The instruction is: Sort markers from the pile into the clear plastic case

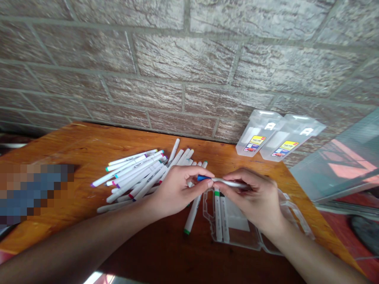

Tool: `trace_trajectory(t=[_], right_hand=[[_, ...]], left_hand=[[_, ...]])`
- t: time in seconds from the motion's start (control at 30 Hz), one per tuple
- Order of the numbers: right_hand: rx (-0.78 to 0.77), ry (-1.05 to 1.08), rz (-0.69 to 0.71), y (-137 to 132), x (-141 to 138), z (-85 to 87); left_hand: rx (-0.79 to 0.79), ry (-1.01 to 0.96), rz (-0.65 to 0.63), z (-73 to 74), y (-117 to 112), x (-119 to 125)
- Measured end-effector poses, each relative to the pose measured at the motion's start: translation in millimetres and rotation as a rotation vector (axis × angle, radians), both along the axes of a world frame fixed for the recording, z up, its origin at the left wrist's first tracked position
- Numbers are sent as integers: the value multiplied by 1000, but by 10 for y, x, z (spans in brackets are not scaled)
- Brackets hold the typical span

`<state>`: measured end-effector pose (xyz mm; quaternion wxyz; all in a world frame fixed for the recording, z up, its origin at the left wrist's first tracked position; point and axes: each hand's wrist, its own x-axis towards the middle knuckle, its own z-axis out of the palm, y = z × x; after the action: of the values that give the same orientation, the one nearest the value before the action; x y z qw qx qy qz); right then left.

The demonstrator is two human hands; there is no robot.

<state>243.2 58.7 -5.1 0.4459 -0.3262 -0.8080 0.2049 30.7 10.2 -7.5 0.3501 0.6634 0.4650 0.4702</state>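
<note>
Blue marked the end [203, 178] of the marker [227, 182] that the person held up in front of them, level above the near side of the wooden table [79, 154]. The left hand [174, 189] pinched that coloured end between thumb and forefinger, while the right hand [256, 197] had its fingers closed around the white barrel; from where I stood, I could not tell whether the end was a cap sitting loose or tight. If it was tight, a hard tug could have made it give all at once, jerking the hands apart and perhaps leaving ink on a fingertip. Right below lay the open plastic case [242, 246], two markers [221, 219] side by side in it, and a slip of the grip could have dropped the pen onto them and knocked them askew. Just left of the case, a loose marker with a green end [192, 217] seemed the likeliest to roll if a wrist brushed it. The heap of markers [142, 173] beyond the left forearm looked unsteady too, piled crosswise, so a careless elbow could have sent some sliding. Two clear boxes [271, 136] stood by the wall [189, 71], safely back from any such bump.
</note>
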Motion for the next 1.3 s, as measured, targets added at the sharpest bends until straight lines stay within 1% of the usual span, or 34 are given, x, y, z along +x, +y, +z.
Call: trace_trajectory(t=[0.13, 0.27, 0.37, 0.43, 0.67, 0.77, 0.9, 1.17, 1.3], right_hand=[[28, -9, 4, -10, -26, 44], [-35, -5, 8, -15, -24, 40], [-80, 13, 30, -2, -15, 10], [-83, 16, 45, 7, -12, -4], [-65, 17, 80, 9, -17, 17], [-21, -3, 82, 7, -19, 30], [-10, -10, 106, 2, -9, 23], [-82, 35, 134, 11, -17, 10], [-137, 70, 156, 16, -25, 9]], left_hand=[[44, 65, -27, 38, -17, -3], [109, 110, -32, 72, -28, -8], [116, 115, -38, 78, -30, -13], [118, 114, -38, 70, -29, -16], [92, 81, -24, 10, -11, -18], [93, 52, -24, 10, -2, -18], [66, 26, -28, 29, -6, -20], [82, 2, -46, 65, -18, -21], [98, -43, -72, 44, -5, -23]])
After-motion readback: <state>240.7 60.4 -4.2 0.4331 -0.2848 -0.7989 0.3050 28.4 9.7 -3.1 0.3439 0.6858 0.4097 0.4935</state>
